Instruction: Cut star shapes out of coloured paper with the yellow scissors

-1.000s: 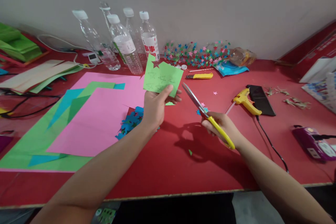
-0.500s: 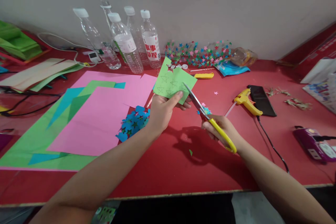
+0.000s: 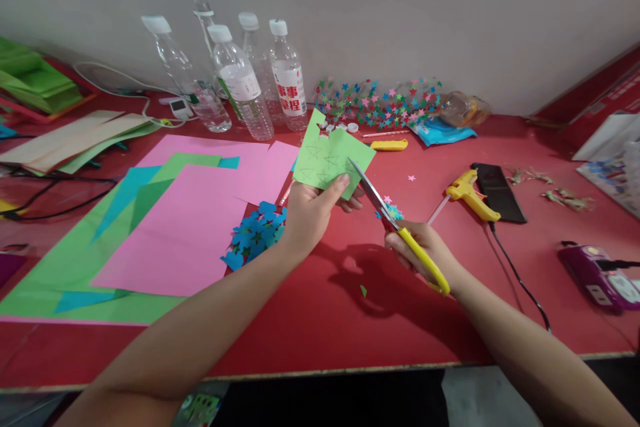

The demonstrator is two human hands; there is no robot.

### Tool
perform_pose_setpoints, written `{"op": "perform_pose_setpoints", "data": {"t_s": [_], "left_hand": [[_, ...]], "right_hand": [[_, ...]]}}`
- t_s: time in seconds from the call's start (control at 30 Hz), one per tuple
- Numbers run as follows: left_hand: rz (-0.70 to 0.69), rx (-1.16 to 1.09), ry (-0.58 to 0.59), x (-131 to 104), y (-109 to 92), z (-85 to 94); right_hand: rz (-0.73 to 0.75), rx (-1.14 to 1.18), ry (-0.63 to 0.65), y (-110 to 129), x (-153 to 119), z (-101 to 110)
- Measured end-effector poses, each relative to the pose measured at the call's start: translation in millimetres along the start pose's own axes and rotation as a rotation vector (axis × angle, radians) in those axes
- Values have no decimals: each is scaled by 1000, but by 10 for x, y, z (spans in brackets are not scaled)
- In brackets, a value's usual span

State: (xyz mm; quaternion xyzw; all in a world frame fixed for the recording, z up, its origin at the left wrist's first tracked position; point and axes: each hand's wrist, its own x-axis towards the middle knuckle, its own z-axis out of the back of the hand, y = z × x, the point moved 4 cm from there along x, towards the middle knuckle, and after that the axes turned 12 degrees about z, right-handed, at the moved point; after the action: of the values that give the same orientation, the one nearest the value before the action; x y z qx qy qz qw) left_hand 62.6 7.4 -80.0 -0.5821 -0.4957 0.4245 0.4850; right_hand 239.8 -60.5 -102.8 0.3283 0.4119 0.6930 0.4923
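Between the thumb and fingers of my left hand (image 3: 313, 213) is a piece of green paper (image 3: 333, 153) with stars drawn on it in pencil and a notched upper edge. My right hand (image 3: 420, 247) grips the yellow handle of a pair of scissors (image 3: 395, 217). Their blades point up and left, with the tips over the right part of the paper. Left of my left wrist lies a pile of blue paper cut-outs (image 3: 257, 233). A few small stars (image 3: 393, 210) lie behind the scissors, and a green scrap (image 3: 363, 291) rests on the table below.
Pink sheets (image 3: 180, 233) and green sheets cover the table's left side. Several plastic bottles (image 3: 240, 90) stand by the wall, beside many small coloured stars (image 3: 375, 103). A yellow cutter (image 3: 390, 145), glue gun (image 3: 473, 195), black phone (image 3: 500, 193) and purple power strip (image 3: 597, 273) lie around.
Almost nothing differs. Both hands, the green paper and the scissors hold nearly the same positions, and the whole view has shifted very slightly.
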Motion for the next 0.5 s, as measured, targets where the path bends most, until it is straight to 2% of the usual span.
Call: {"op": "perform_pose_setpoints", "data": {"t_s": [0.5], "left_hand": [[39,-55,-8,-3,38,-1]], "right_hand": [[3,9,-6,6,2,-17]]}}
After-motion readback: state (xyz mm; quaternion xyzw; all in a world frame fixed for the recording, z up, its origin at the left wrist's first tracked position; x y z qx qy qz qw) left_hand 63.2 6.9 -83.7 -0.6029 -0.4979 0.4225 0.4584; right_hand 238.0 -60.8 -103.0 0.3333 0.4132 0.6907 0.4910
